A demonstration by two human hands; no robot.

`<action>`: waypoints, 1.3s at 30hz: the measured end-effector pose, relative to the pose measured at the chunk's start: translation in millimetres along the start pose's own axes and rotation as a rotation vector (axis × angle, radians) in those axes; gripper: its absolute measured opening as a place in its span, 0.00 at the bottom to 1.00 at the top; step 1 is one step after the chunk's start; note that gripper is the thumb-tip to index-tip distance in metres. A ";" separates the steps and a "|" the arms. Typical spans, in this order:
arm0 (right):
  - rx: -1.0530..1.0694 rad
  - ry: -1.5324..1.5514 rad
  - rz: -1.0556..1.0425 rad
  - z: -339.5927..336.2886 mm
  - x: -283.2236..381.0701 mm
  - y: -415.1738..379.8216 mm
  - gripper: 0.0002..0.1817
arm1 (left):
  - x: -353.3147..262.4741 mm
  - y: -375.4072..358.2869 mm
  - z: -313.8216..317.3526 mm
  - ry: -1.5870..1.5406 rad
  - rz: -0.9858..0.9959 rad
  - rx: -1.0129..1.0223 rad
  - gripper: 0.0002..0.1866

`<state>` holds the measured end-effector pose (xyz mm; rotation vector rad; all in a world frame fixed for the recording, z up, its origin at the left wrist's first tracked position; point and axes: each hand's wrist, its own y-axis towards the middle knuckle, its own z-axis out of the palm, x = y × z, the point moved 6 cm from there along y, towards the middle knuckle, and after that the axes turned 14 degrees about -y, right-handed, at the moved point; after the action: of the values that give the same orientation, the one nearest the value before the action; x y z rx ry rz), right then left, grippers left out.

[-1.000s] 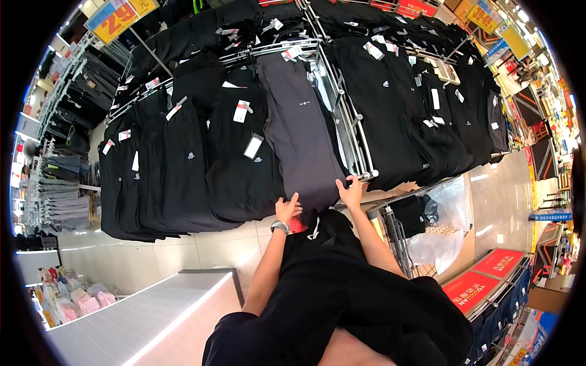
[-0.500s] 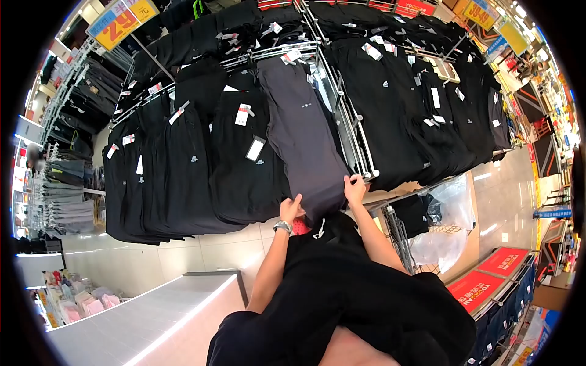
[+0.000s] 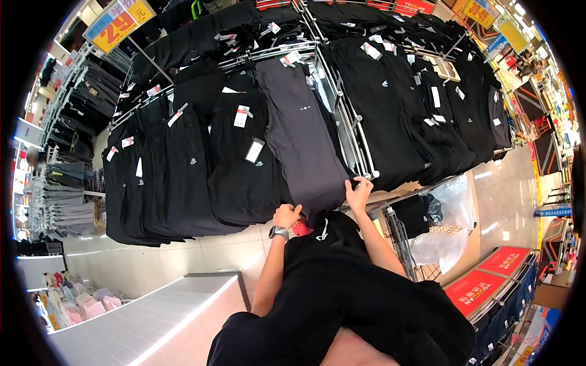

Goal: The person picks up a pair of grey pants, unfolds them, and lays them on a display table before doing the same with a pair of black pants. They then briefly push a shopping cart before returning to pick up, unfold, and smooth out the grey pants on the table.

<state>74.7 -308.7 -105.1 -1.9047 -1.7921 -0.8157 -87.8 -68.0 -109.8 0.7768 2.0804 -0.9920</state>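
Dark grey trousers [image 3: 303, 131] lie flat over the front of the rack, their lower end hanging towards me. My left hand [image 3: 285, 216], with a watch on its wrist, is curled at their lower left corner, thumb towards the cloth; its fingertips are partly hidden. At the lower right edge is my right hand [image 3: 358, 192], thumb and fingers apart, near the end of a metal rail [image 3: 359, 143]. Black trousers [image 3: 241, 165] with paper tags lie directly left of the grey pair.
More black trousers [image 3: 381, 116] cover the rack right of the rail. A yellow price sign [image 3: 119, 27] stands at upper left. Below right are a wire basket with clear plastic [image 3: 442, 244] and red signs [image 3: 485, 277]. A white counter [image 3: 152, 311] is at lower left.
My left hand has shifted slightly left and down, its fingers more curled. My right hand has moved slightly down, with its thumb and fingers spreading apart. The grey trousers stay in place.
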 end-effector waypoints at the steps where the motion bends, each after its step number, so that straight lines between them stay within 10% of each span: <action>1: -0.010 -0.043 -0.036 -4.5 5.5 0.6 0.17 | -3.9 2.3 -7.6 0.065 0.006 -0.022 0.23; 11: 0.112 0.086 -0.069 17.6 68.7 44.7 0.13 | -65.5 119.3 -63.4 -0.001 0.235 -0.374 0.15; 14: 0.030 0.054 -0.173 42.4 63.9 64.1 0.10 | -56.9 179.8 -67.3 -0.022 0.198 -0.420 0.19; 19: 0.121 0.174 0.065 70.7 70.3 100.2 0.38 | -60.8 258.0 -65.4 0.096 0.068 -0.453 0.26; 29: 0.280 0.072 0.099 160.7 71.7 184.0 0.34 | -60.7 315.2 -44.0 0.117 -0.245 -0.466 0.23; 36: 0.365 -0.110 0.076 213.1 83.0 222.1 0.23 | -21.2 335.0 -26.9 -1.489 -0.409 -0.131 0.21; 39: 0.360 -0.180 -0.024 229.6 79.0 225.7 0.19 | 10.9 342.9 -26.9 -1.381 -0.443 -0.114 0.23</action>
<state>331.3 -122.7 -202.6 -1.7647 -1.9158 -0.3064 152.9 137.6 -244.8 -0.4409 1.0244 -1.1189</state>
